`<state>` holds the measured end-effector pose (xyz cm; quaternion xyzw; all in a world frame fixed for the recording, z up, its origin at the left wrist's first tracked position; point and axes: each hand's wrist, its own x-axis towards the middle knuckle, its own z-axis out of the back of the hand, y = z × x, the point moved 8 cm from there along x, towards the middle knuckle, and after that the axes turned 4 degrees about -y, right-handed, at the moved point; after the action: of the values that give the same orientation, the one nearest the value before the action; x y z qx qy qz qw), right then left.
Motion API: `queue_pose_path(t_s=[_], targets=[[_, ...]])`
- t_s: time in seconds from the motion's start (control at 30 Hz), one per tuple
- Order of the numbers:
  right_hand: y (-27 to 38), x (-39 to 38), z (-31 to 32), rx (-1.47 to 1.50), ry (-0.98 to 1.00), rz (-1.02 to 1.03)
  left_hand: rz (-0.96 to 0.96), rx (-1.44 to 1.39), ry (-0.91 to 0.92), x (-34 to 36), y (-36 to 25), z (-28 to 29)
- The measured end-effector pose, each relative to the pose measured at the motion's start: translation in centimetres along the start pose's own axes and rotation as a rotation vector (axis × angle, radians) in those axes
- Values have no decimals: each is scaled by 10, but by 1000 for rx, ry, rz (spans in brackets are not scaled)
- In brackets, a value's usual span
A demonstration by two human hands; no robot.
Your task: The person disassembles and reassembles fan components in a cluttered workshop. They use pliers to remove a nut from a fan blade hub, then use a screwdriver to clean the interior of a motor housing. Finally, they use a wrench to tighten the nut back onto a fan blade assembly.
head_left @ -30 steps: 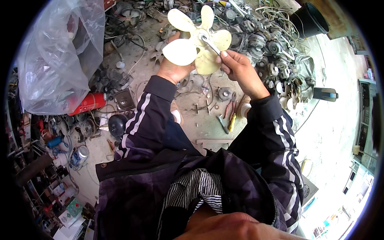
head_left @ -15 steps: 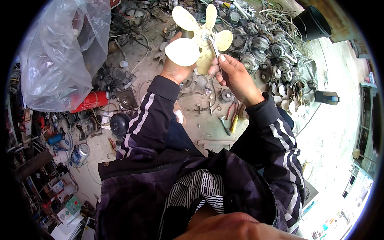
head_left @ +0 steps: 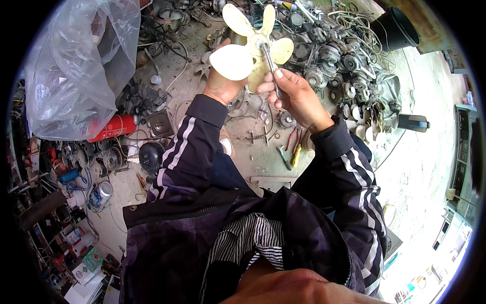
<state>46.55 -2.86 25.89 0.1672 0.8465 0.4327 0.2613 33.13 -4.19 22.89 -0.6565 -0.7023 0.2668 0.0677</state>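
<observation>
My left hand (head_left: pixel 225 87) is wrapped behind a pale yellow fan (head_left: pixel 231 63) with several rounded blades, holding it up with the blades facing me. One blade hides most of the fingers, so their exact grip does not show. A metal wrench (head_left: pixel 269 62) is pinched in my right hand (head_left: pixel 293 93), between thumb and fingers. Its far end rests at the nut in the middle of the fan's hub, and the handle slants down into my palm.
On the floor below lie red-handled pliers (head_left: pixel 291 140) and a yellow-handled screwdriver (head_left: pixel 296 156). A heap of small motors (head_left: pixel 329 54) spreads at the far right, beside a black bucket (head_left: pixel 395 29). At the left are a large clear plastic bag (head_left: pixel 76 71) and a red cylinder (head_left: pixel 116 127).
The wrench handle has swung slightly left and down with my right hand, its end staying at the hub. The fan has tilted a little; my left hand keeps its place.
</observation>
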Motion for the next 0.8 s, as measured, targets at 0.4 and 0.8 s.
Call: queue_pose_path(t_s=[0.4, 0.8], targets=[[-5, 1, -5, 74, 63, -73, -16, 16, -23, 5, 1, 13], [-9, 3, 8, 242, -11, -128, -25, 166, 39, -6, 2, -18]])
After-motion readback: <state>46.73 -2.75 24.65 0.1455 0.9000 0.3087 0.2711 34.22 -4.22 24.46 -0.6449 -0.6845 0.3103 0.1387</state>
